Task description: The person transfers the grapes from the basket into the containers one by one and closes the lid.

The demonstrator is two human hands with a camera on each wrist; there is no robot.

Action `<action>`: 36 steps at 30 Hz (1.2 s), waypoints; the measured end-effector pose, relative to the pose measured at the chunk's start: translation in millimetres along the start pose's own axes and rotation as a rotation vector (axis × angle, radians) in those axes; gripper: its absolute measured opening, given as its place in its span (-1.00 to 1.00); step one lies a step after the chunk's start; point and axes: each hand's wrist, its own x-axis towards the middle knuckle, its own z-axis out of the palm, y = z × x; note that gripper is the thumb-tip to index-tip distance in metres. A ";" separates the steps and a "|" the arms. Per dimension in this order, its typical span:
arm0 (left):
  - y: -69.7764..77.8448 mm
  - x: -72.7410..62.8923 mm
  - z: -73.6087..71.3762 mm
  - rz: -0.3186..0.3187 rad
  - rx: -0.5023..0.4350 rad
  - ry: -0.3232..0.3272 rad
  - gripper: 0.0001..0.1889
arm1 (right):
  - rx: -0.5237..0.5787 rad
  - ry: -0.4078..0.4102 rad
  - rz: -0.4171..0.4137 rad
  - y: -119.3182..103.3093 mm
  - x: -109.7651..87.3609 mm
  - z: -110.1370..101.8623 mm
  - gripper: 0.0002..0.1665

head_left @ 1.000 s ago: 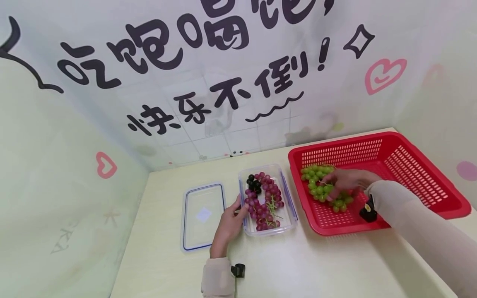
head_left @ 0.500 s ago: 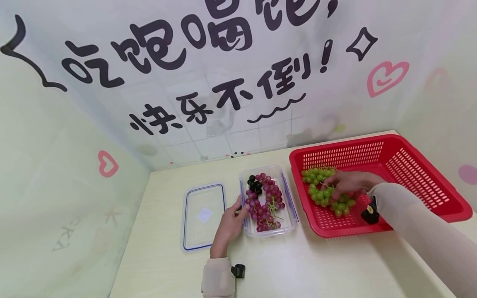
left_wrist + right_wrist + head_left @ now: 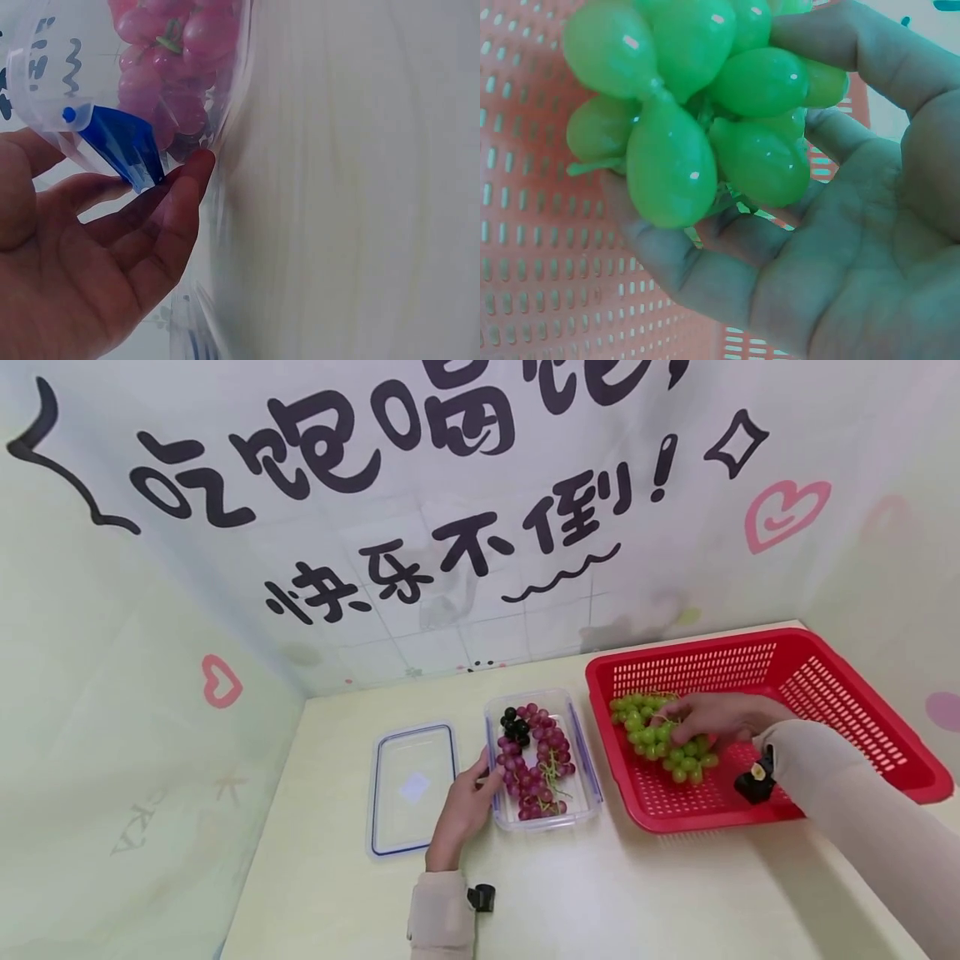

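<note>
My right hand [image 3: 723,717] is inside the red basket, its fingers curled round a bunch of green grapes [image 3: 671,161]. From above, more green grapes [image 3: 632,706] show beside the hand, against the basket's left wall. My left hand [image 3: 467,806] holds the left side of a clear plastic food container [image 3: 581,806]. In the left wrist view its fingertips lie by the blue latch [image 3: 127,146], under the flap. Inside the container lie red grapes [image 3: 553,745] with green stems and a small cluster of black grapes [image 3: 515,727] at the far left corner.
The red basket [image 3: 645,817], with slotted walls, stands at the right of the pale table [image 3: 570,893]. Left of the container lies its clear lid [image 3: 390,768] with a blue seal. A printed wall sheet [image 3: 480,635] rises behind the table.
My right hand has shifted slightly right and up, drawing the green grapes together under its fingers. The left hand stays on the container.
</note>
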 end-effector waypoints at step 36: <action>2.6 -3.0 -0.5 -0.004 0.008 0.007 -0.37 | 0.025 0.024 -0.225 -83.5 4.7 28.8 -0.24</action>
